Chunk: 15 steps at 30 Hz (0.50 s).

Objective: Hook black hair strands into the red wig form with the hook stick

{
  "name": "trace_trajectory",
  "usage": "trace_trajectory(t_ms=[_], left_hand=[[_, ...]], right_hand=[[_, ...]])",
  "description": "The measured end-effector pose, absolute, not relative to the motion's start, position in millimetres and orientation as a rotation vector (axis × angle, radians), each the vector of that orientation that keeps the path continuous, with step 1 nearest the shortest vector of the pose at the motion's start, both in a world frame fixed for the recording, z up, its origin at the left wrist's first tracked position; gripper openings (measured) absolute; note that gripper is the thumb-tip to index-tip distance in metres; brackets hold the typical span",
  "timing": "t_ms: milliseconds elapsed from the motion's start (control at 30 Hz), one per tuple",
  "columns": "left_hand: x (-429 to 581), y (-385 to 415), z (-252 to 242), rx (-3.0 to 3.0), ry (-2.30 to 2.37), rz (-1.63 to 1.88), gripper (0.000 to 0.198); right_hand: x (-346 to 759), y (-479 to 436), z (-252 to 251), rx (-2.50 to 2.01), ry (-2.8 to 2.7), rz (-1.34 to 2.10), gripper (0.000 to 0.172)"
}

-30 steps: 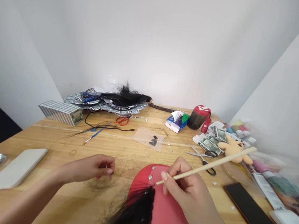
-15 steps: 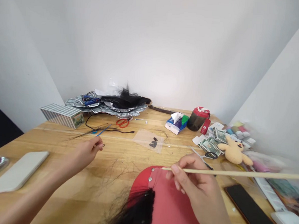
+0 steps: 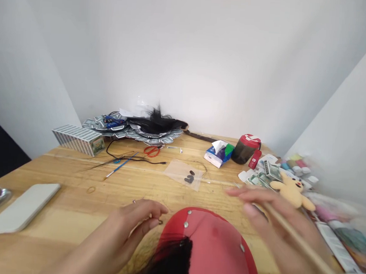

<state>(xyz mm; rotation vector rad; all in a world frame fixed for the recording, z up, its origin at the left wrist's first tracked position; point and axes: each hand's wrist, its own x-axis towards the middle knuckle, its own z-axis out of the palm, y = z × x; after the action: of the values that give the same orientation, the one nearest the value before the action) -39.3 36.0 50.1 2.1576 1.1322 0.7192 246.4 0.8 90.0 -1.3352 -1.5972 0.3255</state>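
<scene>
The red form (image 3: 213, 246) sits at the near edge of the table (image 3: 73, 213), right under my view, with a tuft of black hair (image 3: 172, 262) fixed to its near left side and small metal studs around its rim. Just beside its left edge, my left hand (image 3: 134, 219) has thumb and forefinger pressed together on a fine strand (image 3: 160, 222) that I can barely make out. My right hand (image 3: 277, 225) hovers over the right side of the form, smeared by motion, fingers stretched forward with a wooden stick (image 3: 303, 247) running beneath them; I cannot tell how firmly it is held. I think the strand is the weak point: it is thin enough to slip from the pinch or snap under a sharp tug. The stick could also snag the tuft or slide out of loose fingers. Further off lie a plastic bag (image 3: 185, 175), red scissors (image 3: 151, 151), a tissue pack (image 3: 217, 152) and a plush toy (image 3: 291, 189).
</scene>
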Motion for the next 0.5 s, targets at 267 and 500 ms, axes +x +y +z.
trace_trajectory(t_ms=[267,500], left_hand=[[-25.8,19.1,44.4,2.425,0.807,0.696,0.022],[-19.9,15.7,38.3,2.569,0.775,0.515,0.018]], right_hand=[[217.8,6.0,70.6,-1.150,-1.972,0.917,0.029],[221.3,0.3,58.5,-1.187,-1.998,0.835,0.026]])
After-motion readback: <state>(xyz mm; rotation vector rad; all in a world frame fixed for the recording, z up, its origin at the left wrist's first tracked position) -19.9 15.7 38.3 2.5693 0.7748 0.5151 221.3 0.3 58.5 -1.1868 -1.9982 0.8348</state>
